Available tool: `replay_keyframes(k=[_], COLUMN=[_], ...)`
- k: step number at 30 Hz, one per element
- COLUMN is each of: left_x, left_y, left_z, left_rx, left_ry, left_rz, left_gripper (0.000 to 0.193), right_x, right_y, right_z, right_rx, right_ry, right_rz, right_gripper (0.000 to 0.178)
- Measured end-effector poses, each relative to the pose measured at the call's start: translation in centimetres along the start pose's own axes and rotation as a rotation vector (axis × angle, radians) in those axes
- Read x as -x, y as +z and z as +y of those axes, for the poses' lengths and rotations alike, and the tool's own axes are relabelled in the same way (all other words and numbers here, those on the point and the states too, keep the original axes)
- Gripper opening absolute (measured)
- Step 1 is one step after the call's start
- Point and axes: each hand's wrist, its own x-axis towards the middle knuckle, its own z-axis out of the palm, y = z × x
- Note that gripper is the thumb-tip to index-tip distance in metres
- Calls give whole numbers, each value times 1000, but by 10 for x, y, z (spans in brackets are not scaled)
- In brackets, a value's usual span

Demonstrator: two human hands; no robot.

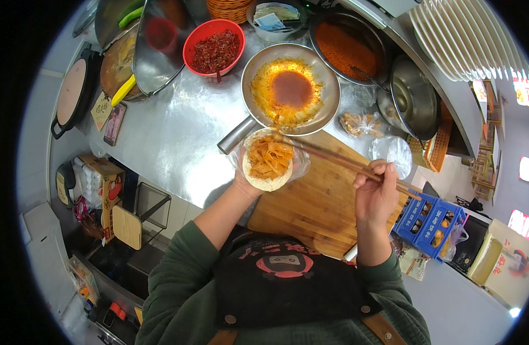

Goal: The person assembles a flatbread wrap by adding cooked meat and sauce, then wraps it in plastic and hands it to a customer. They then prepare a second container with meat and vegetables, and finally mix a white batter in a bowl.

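My left hand holds up a pale round flatbread in a clear plastic bag, with most of its fingers hidden beneath. Wide orange-brown strips, coated in sauce, are heaped on the bread. My right hand is closed around a pair of long wooden chopsticks. Their tips reach left to the upper edge of the strips. Just beyond the bread sits a steel frying pan with red-orange oily sauce in it; its handle points toward the near left.
A wooden cutting board lies below my hands. Behind stand a red bowl of dark red pieces and a dark pan of red sauce. Small plastic bags, a steel pot and stacked white plates are to the right.
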Motion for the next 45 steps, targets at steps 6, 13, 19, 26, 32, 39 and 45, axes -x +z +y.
replay_keyframes(k=[6, 13, 19, 26, 32, 39, 45], left_x=[0, 3, 4, 3, 2, 3, 0], left_y=[-4, -11, -11, -12, -8, -5, -6], left_z=[4, 7, 14, 16, 14, 9, 6], left_rx=[-123, 33, -47, -20, -16, -62, -44], left_ry=[22, -40, -53, -80, -75, -67, -68], left_rz=[-17, 42, 49, 96, 94, 28, -5], left_gripper=[82, 86, 89, 86, 85, 87, 85], right_x=[16, -36, -117, -144, -141, -126, -74], right_y=[10, -3, -6, -8, -10, -7, -10], right_z=[4, 7, 56, 71, 81, 68, 11], right_rx=[315, 157, 334, 314, 242, 123, -32], right_ry=[-70, -89, 82, 117, 53, 20, -34], right_rz=[-239, -101, -189, -179, -140, 35, -29], right_gripper=[33, 33, 29, 31, 30, 29, 28])
